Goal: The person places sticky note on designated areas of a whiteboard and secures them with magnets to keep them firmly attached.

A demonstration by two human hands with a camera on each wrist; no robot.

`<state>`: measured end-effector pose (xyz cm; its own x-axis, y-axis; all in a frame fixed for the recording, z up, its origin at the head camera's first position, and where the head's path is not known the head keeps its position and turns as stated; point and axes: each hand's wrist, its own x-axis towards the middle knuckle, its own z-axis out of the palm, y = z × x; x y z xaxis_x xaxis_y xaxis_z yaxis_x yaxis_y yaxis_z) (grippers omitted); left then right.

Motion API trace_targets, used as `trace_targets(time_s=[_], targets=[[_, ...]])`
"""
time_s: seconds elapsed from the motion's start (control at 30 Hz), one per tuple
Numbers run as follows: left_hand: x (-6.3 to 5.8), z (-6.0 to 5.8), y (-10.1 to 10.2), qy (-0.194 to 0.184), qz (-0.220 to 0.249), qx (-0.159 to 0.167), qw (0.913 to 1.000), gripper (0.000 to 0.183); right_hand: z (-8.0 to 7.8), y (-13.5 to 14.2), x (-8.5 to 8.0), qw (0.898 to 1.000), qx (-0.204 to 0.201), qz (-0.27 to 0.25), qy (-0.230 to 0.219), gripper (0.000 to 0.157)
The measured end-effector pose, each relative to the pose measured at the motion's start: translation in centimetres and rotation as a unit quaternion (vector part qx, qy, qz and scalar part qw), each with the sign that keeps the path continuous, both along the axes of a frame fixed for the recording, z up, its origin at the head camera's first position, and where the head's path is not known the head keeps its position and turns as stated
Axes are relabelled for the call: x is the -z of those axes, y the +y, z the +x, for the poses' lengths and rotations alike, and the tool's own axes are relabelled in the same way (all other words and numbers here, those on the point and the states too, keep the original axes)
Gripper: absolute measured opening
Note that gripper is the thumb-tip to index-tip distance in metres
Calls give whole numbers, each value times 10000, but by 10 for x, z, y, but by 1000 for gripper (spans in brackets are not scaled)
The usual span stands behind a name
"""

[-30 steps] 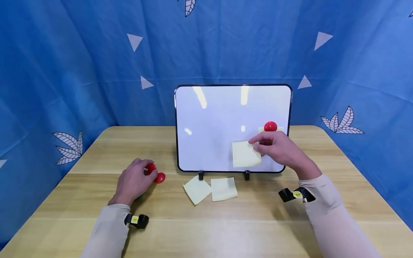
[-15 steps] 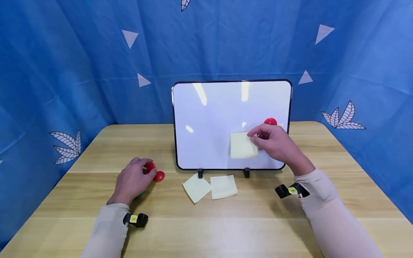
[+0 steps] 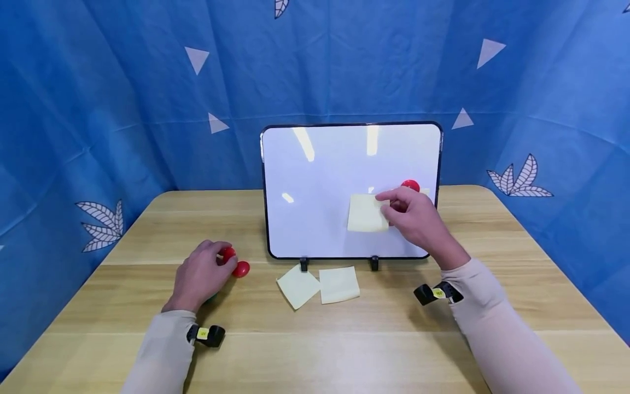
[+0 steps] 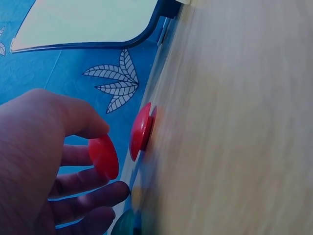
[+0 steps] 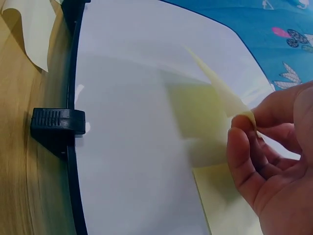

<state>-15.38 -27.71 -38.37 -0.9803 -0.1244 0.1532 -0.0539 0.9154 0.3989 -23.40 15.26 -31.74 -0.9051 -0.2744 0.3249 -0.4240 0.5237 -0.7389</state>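
Note:
My left hand is low over the left of the table and pinches a round red magnet between thumb and fingers. A second red magnet lies just beside it on the wood. At the whiteboard, my right hand pinches a pale yellow sticky note by its right edge. In the right wrist view the note's far end stands off the board, its reflection showing below. Another sticky note is on the board, mostly hidden by the right hand in the head view, with a red magnet on it.
Two sticky notes, a tilted one and a straighter one, lie on the table before the board. Black feet hold the board up. A green round thing sits under the left hand. Blue curtain surrounds the table.
My right hand has raised the sticky note a little up the whiteboard and slightly left. My left hand stays in place with its red magnet. The head view has shifted slightly.

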Motion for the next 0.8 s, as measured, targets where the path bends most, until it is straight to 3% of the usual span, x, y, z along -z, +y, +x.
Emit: trace_targets(time_s=[0.33,0.6,0.8], targets=[[0,0,4,144,26,27,9999,46,1,-7,4,9985,535,-17,111,25],[1,-1,14,236,31,244,9994,45,4,-13,10,9920,681,44,1063,23],[0,1,21,413,421,373,9976,42,2,-17,13,9886,803,-27,1271,19]])
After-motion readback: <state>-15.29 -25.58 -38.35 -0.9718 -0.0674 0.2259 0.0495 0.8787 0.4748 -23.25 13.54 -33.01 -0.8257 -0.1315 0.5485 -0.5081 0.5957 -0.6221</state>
